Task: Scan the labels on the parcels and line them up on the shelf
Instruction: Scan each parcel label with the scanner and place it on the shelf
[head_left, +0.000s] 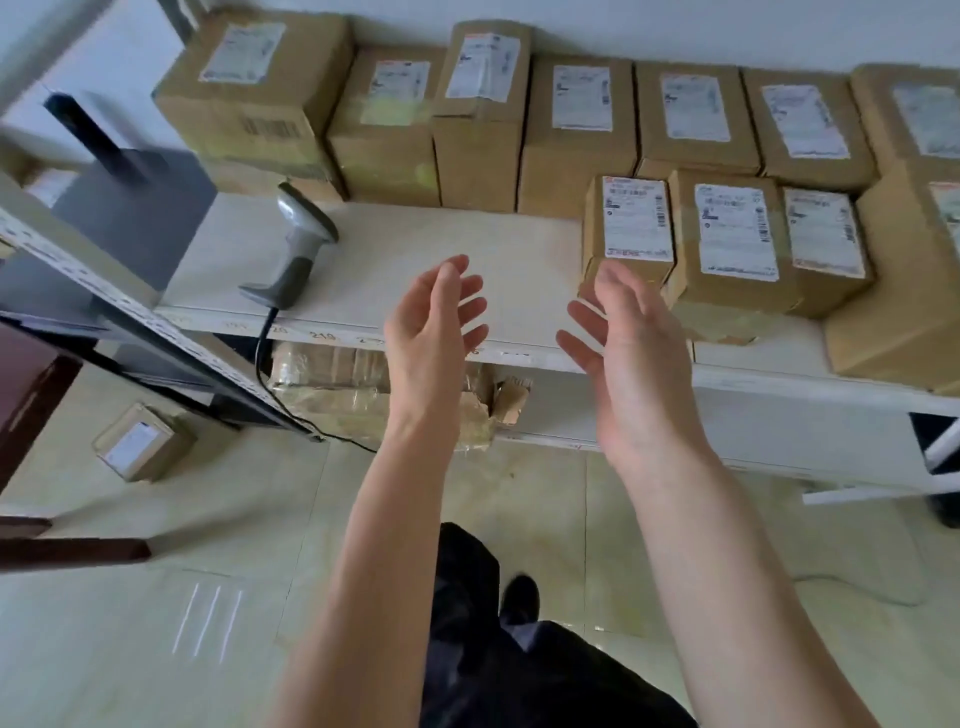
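The parcels (639, 228) already stand on the shelf (415, 270) in two rows, labels facing up and forward. A back row runs along the wall from the left-hand box (254, 88) across to the right edge of the view. A shorter front row begins with the small box (636, 228) just beyond the right hand and carries on rightward through its neighbours (735, 239) to a larger carton (898, 291) at the edge. Judged from this, most of the lining-up looks done — the front-left stretch of the shelf in front of the hands holds no parcel.

One small labelled parcel (143, 441) lies on the floor (156, 623) to the left, well apart from the rest; more wrapped cartons (332, 384) sit on the level beneath. Whether those count as outstanding cannot be told, nor can it be seen which labels have been scanned.

The scanner (298, 244) rests in its stand on the shelf's left part, cable dropping over the front edge, untouched by either hand.

The left hand (434, 322) and right hand (618, 332) hover over the shelf's front edge, palms turned toward each other, each grip apart with relaxed fingers and holding nothing — the right one just beside the small front box but, as far as can be seen, not touching it.
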